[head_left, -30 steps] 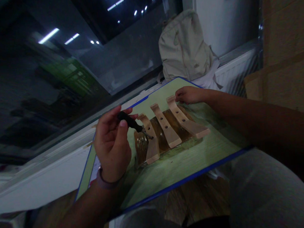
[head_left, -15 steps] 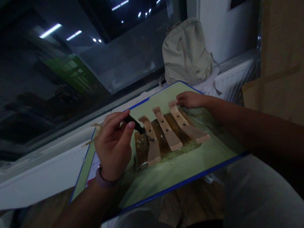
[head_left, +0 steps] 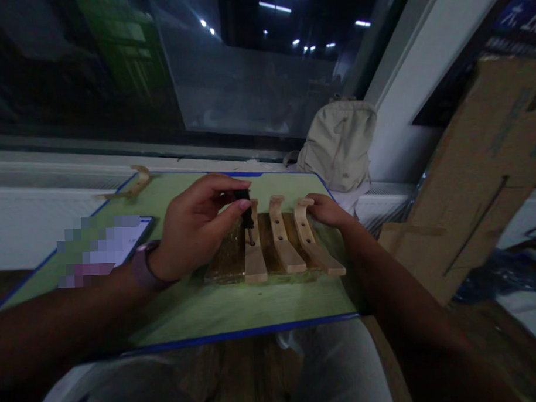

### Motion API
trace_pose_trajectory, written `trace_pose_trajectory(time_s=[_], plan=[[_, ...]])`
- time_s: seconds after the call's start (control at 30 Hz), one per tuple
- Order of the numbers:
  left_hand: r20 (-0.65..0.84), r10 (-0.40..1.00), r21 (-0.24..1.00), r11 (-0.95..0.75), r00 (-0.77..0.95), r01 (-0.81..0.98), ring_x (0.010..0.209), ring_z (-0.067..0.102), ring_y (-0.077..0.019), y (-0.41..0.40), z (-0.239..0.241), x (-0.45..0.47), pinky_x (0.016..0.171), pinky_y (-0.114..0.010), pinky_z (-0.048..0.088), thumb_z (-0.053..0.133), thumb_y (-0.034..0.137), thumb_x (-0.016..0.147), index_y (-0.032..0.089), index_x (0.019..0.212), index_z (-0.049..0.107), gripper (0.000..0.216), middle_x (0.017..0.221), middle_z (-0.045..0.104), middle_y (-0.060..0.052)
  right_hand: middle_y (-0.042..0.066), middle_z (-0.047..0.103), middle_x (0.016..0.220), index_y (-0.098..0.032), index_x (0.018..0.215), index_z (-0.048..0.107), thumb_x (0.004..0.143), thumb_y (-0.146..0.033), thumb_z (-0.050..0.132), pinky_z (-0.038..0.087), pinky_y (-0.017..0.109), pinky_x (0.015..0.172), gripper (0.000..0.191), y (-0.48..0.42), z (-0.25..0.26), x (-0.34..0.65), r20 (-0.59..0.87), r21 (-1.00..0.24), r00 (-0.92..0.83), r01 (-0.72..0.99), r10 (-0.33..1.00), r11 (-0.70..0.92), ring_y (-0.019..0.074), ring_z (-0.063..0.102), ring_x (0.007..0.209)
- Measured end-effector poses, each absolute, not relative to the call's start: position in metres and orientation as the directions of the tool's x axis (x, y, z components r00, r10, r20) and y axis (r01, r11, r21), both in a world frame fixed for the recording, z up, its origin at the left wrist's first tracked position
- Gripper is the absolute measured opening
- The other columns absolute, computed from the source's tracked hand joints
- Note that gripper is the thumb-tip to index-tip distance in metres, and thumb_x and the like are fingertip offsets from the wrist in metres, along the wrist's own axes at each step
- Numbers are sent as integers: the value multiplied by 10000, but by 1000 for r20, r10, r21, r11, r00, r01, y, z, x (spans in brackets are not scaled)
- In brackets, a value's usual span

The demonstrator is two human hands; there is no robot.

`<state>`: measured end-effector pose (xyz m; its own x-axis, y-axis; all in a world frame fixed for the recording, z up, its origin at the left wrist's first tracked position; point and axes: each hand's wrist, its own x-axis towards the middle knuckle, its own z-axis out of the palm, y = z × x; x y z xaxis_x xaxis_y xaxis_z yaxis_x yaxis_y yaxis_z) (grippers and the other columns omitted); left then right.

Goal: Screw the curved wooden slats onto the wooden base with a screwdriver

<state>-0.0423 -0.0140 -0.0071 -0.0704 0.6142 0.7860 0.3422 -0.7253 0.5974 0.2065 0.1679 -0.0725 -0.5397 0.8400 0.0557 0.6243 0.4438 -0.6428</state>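
Green counter [head_left: 219, 314] is spreading across the frame's lower middle, a brown block [head_left: 226, 261] lying near its centre. Above the block's left end, the left hand [head_left: 194, 224] is gripping a screwdriver [head_left: 247, 217], its tip meeting a hole in the left hook [head_left: 255, 267]; keeping the shaft square and pressing steadily should prevent slipping. Beyond, the right hand [head_left: 326, 210] is resting beside the right hook [head_left: 316, 249], its grip impossible to tell.
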Motion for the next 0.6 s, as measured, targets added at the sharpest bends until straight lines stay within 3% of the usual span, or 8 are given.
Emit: trace_pose_trajectory(time_s=[0.17,0.37,0.53,0.6], plan=[[675,737,726,-656,-30,207,933,668,-210,-19,-6,-37,811,-355,571,617,238,856,202,1131,623,277,1043,676,-90,-17,486,574,-221,658,452,766,-353,426,380,268,517,172,169,-73,209,48,-643,-557,618,829,452,146,476,528],[746,664,644,-695,-58,322,882,628,-184,-14,-8,-39,785,-315,554,728,216,749,209,1011,656,272,966,639,-58,-15,487,571,-227,657,457,771,-364,453,377,267,528,178,166,-71,210,42,-671,-554,601,832,434,145,464,528],[692,722,702,-681,26,207,929,670,-198,-20,-10,-36,823,-361,566,544,208,900,229,1216,566,318,1064,666,-91,-18,485,572,-225,657,465,767,-347,452,366,273,526,165,166,-71,210,39,-681,-550,597,834,425,144,459,520],[700,712,685,-693,65,224,956,664,-202,-22,-8,-36,844,-373,562,535,205,903,237,1217,567,317,1087,662,-94,-18,486,572,-223,649,470,764,-346,459,361,277,531,169,167,-72,210,46,-681,-553,592,832,431,145,458,526]])
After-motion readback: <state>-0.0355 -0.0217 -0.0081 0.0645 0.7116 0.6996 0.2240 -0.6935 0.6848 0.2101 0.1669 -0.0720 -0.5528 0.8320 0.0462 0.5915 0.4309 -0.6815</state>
